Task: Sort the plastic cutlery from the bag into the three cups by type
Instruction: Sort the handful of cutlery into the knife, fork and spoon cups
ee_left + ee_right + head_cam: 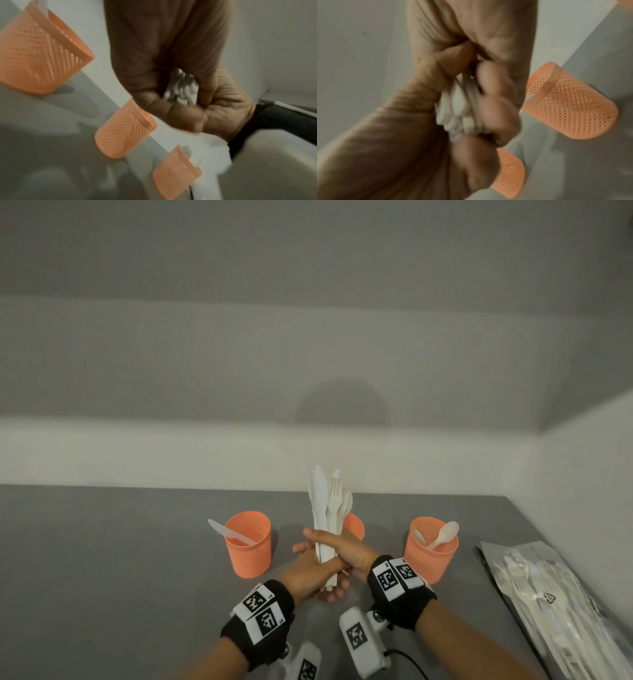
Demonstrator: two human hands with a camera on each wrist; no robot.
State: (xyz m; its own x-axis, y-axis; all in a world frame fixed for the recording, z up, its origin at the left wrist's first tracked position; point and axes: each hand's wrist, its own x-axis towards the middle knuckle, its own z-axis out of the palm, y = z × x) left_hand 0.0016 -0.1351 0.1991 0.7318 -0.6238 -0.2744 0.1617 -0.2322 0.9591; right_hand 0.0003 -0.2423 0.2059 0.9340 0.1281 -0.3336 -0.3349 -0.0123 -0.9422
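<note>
Both hands hold one upright bundle of white plastic cutlery (323, 505), knives and forks, above the grey table. My right hand (342, 547) wraps round the handles; my left hand (308, 571) curls round the lower end beneath it. The handle ends (180, 86) show between the fingers, also in the right wrist view as the bundle (460, 111). Three orange mesh cups stand in a row: the left cup (248, 546) holds a knife (229, 532), the middle cup (354, 525) is mostly hidden behind the hands, the right cup (430, 553) holds spoons (445, 534).
The clear cutlery bag (548, 594) lies on the table at the right, with more white pieces inside. A white wall runs behind the table's back edge and along its right side. Bare grey tabletop (102, 559) lies left of the cups.
</note>
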